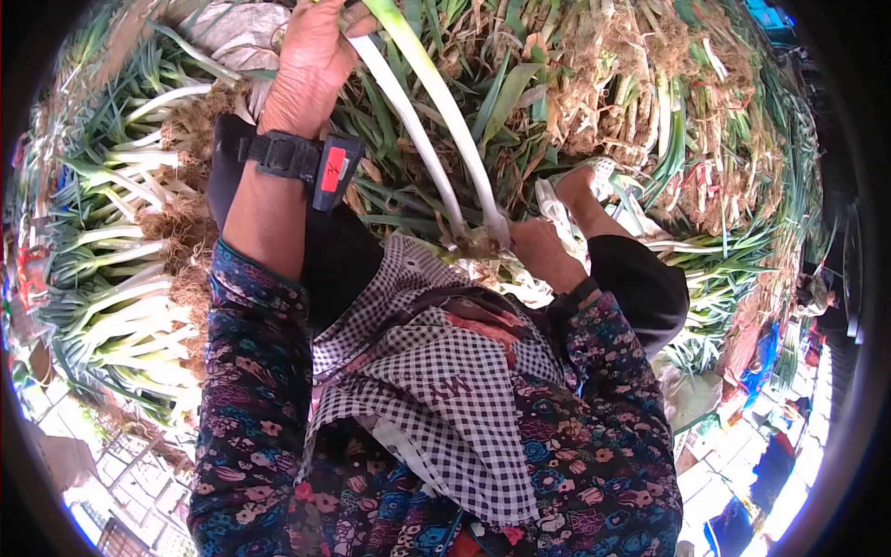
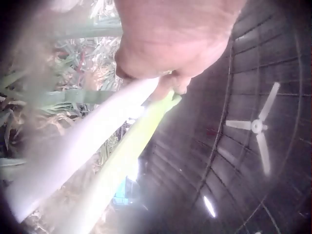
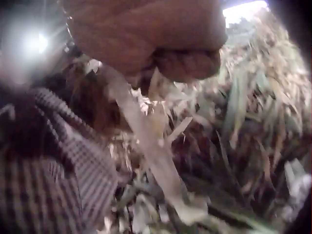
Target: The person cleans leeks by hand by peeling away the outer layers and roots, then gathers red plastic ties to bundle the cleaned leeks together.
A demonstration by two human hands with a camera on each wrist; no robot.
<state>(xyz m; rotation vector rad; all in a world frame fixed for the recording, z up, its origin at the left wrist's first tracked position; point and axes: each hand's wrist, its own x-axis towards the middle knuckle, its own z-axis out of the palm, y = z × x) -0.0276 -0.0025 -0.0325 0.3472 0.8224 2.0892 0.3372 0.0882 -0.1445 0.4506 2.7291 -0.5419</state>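
My left hand (image 1: 316, 56), raised at the top of the head view, grips two leeks near their green ends. One leek (image 1: 408, 116) is whiter; the other leek (image 1: 455, 121) is greener higher up. Both stalks slant down to their root ends at the apron's edge. There my right hand (image 1: 548, 252) is beside the roots (image 1: 478, 245). In the right wrist view its fingers curl in a fist around a pale leek leaf (image 3: 155, 85), and a long pale strip (image 3: 151, 151) slants below. The left wrist view shows both stalks running down from the left hand (image 2: 175, 44).
Leeks with brown roots (image 1: 139, 269) lie in rows at the left. A heap of leaf scraps (image 1: 501, 102) spreads ahead, with more rooted leeks (image 1: 650, 102) at the upper right. A checked apron (image 1: 436, 390) covers the lap. A foot (image 1: 577, 190) stands beside the scraps.
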